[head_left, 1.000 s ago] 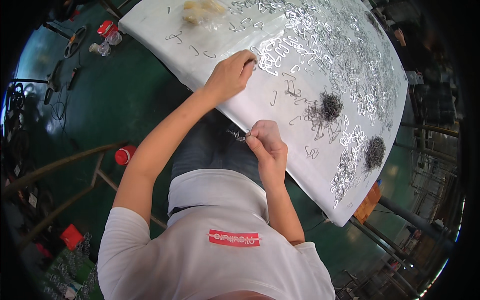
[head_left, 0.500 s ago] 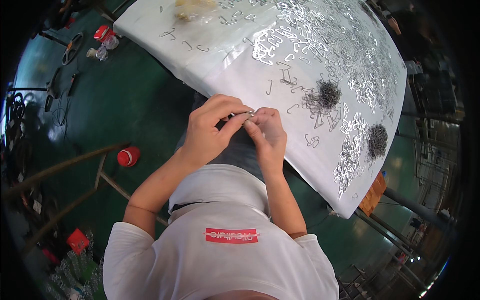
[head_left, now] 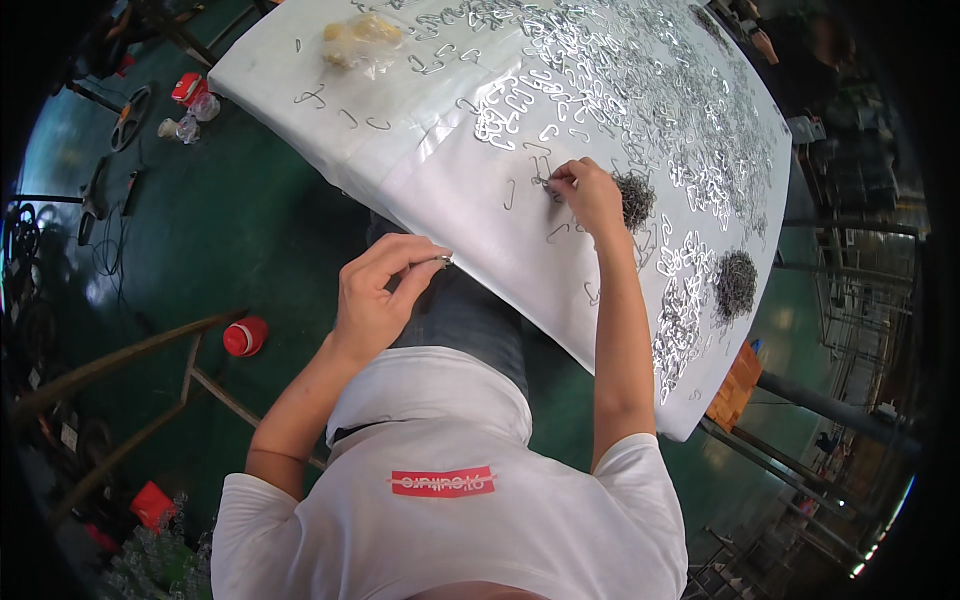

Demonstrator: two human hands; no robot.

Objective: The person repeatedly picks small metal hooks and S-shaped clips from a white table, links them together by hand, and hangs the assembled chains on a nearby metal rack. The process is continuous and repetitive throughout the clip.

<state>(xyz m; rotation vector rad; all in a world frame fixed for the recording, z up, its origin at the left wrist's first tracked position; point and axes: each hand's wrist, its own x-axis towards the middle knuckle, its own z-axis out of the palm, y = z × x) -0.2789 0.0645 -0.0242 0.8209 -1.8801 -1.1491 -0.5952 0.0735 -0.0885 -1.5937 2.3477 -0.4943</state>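
Observation:
My left hand [head_left: 385, 290] is in front of the table's near edge, thumb and fingers pinched on a small shiny metal piece [head_left: 444, 260] that is mostly hidden. Over the table, my right hand [head_left: 595, 200] has its fingertips together on a thin dark wire hook [head_left: 544, 183] lying among a few others. A tangled dark pile of wire pieces [head_left: 637, 203] is partly behind that hand. Farther off lie many shiny, bent metal hooks [head_left: 497, 118]. One loose wire hook [head_left: 511, 194] rests to the left of my right hand.
The white-covered table [head_left: 440, 185] slants away to the right. On it are a clear bag with yellow contents [head_left: 365, 45] and another dark wire pile [head_left: 736, 285]. A red container [head_left: 245, 337] stands on the green floor beside a metal frame [head_left: 187, 375]. Another person's hand [head_left: 765, 46] shows at far right.
My hands have parted. The right one has gone from beside the left to the wire hooks on the table; the left has lowered slightly leftward, still pinching the metal piece. The view has shifted a little.

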